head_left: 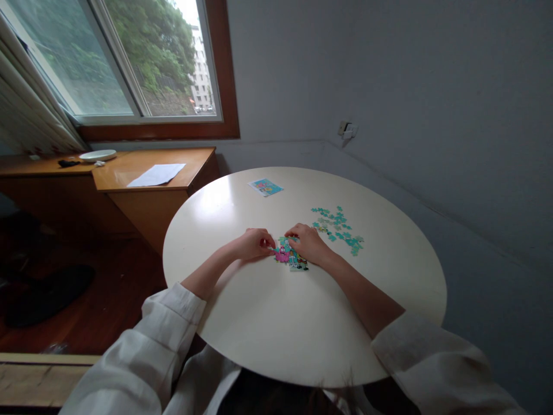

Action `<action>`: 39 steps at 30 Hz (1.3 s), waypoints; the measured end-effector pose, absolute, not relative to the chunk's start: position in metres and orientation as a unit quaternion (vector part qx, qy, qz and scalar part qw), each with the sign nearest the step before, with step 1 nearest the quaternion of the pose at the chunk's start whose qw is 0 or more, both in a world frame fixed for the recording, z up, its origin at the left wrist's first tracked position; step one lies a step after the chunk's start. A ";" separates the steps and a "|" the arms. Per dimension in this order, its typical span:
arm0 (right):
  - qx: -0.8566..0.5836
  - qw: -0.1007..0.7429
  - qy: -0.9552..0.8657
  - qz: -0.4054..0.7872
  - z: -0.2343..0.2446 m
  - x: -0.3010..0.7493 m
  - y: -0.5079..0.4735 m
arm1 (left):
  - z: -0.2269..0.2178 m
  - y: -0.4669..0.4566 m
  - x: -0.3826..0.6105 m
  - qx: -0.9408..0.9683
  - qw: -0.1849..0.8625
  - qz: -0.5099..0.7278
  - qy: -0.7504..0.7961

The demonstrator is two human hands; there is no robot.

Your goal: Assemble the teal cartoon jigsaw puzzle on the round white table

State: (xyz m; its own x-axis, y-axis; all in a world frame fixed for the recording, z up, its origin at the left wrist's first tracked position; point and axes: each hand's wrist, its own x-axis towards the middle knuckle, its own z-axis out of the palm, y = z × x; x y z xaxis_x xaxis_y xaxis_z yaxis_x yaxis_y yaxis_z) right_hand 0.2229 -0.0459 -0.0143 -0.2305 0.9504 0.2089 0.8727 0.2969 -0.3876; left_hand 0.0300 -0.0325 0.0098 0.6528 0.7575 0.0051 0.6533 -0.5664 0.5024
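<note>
A partly joined jigsaw puzzle [283,252], with pink, teal and yellow cartoon figures, lies on the round white table [276,323]. At its left edge my left hand [258,243] is closed in a pinch on a small puzzle piece, mostly hidden by the fingers. My right hand [307,243] lies over the puzzle's upper right part, fingers curled down and gripping it, covering some of the picture. Just beyond that hand, loose teal puzzle pieces [339,222] are spread over the table. A small picture card [265,187] with a similar coloured print lies farther back.
Left of the table stands a wooden desk [118,167] bearing a white sheet of paper [158,174] and a white plate [98,155]. A window [142,63] is above it. A wall socket with a plug [348,129] sits beyond the table's far side. A dark round base [52,294] stands on the floor.
</note>
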 end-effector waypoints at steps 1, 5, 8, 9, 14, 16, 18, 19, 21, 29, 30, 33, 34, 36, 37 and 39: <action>-0.584 0.206 -0.780 0.093 -0.015 0.223 -0.045 | 0.009 -0.032 0.030 0.878 0.236 0.111 0.401; -0.578 0.211 -0.783 0.095 -0.017 0.224 -0.044 | 0.008 -0.031 0.030 0.878 0.236 0.113 0.400; -0.575 0.211 -0.785 0.097 -0.018 0.224 -0.043 | 0.008 -0.031 0.029 0.880 0.235 0.112 0.398; -0.574 0.211 -0.785 0.097 -0.018 0.224 -0.043 | 0.007 -0.030 0.029 0.880 0.235 0.112 0.397; -0.570 0.217 -0.786 0.097 -0.017 0.223 -0.044 | 0.006 -0.029 0.029 0.882 0.236 0.110 0.393; -0.569 0.215 -0.787 0.100 -0.017 0.223 -0.044 | 0.006 -0.029 0.028 0.882 0.237 0.109 0.392; -0.568 0.212 -0.788 0.103 -0.017 0.223 -0.044 | 0.005 -0.028 0.028 0.882 0.237 0.110 0.391; -0.568 0.212 -0.789 0.104 -0.016 0.223 -0.044 | 0.005 -0.028 0.028 0.882 0.237 0.111 0.391; -0.568 0.211 -0.789 0.103 -0.016 0.223 -0.044 | 0.005 -0.029 0.028 0.882 0.238 0.112 0.392; -0.563 0.238 -0.784 0.107 -0.015 0.222 -0.045 | 0.005 -0.029 0.029 0.879 0.241 0.120 0.393; -0.564 0.241 -0.782 0.109 -0.014 0.222 -0.045 | 0.005 -0.029 0.028 0.879 0.242 0.122 0.393; -0.569 0.249 -0.775 0.114 -0.012 0.222 -0.046 | 0.005 -0.029 0.028 0.877 0.243 0.126 0.394; -0.569 0.253 -0.774 0.115 -0.012 0.223 -0.047 | 0.006 -0.029 0.028 0.877 0.243 0.127 0.395; -0.569 0.261 -0.771 0.116 -0.011 0.223 -0.047 | 0.006 -0.030 0.029 0.876 0.243 0.128 0.397; -0.568 0.263 -0.771 0.116 -0.011 0.223 -0.047 | 0.007 -0.030 0.029 0.875 0.244 0.128 0.397; -0.566 0.266 -0.772 0.115 -0.012 0.224 -0.046 | 0.008 -0.031 0.029 0.875 0.244 0.128 0.399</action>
State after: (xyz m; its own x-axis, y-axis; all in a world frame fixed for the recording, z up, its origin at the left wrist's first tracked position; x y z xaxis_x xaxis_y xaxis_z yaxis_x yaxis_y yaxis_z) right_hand 0.2236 -0.0464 -0.0120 -0.2172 0.9352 0.2795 0.8124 0.3320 -0.4793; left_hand 0.0293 -0.0309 0.0076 0.6491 0.7601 0.0305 0.6350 -0.5634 0.5286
